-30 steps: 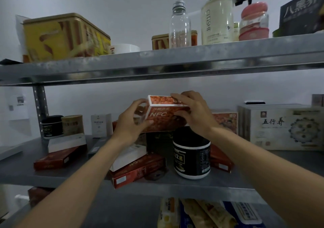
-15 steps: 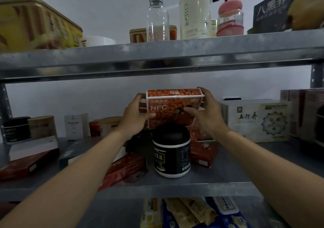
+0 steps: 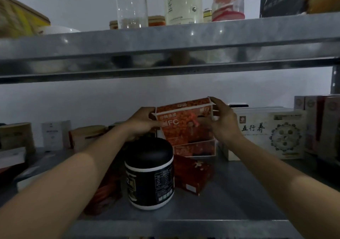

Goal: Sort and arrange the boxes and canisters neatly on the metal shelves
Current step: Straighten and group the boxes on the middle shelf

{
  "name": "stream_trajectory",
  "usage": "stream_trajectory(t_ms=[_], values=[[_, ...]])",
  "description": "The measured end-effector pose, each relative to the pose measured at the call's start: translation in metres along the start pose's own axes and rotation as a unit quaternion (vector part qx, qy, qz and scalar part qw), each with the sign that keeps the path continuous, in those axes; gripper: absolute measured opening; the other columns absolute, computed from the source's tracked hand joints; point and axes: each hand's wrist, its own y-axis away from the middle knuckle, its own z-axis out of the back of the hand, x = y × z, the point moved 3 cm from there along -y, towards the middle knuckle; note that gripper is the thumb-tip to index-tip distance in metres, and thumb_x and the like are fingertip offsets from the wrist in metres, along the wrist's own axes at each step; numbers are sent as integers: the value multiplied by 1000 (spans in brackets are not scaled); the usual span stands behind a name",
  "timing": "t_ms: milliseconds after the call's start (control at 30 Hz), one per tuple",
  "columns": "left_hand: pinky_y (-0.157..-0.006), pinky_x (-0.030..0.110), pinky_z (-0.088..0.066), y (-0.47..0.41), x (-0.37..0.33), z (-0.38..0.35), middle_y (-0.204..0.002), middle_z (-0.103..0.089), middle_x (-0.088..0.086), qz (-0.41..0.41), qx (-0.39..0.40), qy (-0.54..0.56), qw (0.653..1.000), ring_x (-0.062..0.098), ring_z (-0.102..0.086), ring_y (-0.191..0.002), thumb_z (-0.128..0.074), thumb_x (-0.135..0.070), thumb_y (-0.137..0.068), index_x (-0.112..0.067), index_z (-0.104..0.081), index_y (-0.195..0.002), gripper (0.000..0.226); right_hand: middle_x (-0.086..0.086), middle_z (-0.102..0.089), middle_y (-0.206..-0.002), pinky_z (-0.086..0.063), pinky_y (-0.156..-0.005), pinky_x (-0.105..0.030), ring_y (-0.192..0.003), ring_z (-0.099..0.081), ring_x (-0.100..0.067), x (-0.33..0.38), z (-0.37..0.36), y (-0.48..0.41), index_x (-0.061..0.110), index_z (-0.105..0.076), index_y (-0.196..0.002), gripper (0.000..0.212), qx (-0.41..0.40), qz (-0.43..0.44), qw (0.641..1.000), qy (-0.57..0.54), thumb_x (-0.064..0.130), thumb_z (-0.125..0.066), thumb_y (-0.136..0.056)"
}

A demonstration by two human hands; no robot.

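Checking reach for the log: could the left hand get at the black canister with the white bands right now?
Probably not at once: the left hand is holding the orange NFC box with the right hand. The black canister with white bands stands unobstructed just below.

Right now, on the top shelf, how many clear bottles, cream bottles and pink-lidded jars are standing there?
Clear bottle: 1
Cream bottle: 1
Pink-lidded jar: 1
Total: 3

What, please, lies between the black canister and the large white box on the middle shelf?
In the head view, a red flat box lies between the black canister and the white box.
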Motion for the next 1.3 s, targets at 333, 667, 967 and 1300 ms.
stream_trajectory(t_ms=[333, 667, 967, 1300], values=[[-84, 33, -58, -28, 11, -13, -106, -72, 7, 52, 48, -59, 996, 24, -69, -100, -74, -18, -85, -18, -65, -103, 20, 9, -72, -105, -59, -80, -44, -95, -68, -13, -45, 6, -11, 37, -60, -124, 62, -2, -6, 999, 51, 36, -88, -69], [-90, 39, -55, -43, -2, -22, -102, -73, 3, 39, 101, -122, 987, 17, -71, -93, -75, -28, -83, -19, -63, -101, 23, 2, -69, -110, -59, -82, -39, -99, -66, -14, -59, 15, -7, 27, -60, -132, 65, -46, -15, 999, -21, 26, -86, -73], [-70, 27, -53, -51, 3, -39, -92, -71, -1, 34, 140, -175, 974, 12, -70, -80, -74, -28, -83, -20, -58, -97, 23, -6, -67, -113, -57, -85, -31, -101, -64, -17, -73, 17, 7, 18, -58, -134, 64, -57, -34, 995, -71, 13, -83, -75], [-65, 22, -51, -49, 5, -42, -96, -67, -3, 47, 168, -228, 958, 16, -68, -84, -66, -26, -90, -25, -52, -98, 16, 1, -68, -118, -56, -91, -46, -103, -65, -19, -88, 10, 14, 27, -54, -134, 65, -33, -68, 997, -19, 25, -83, -77]])
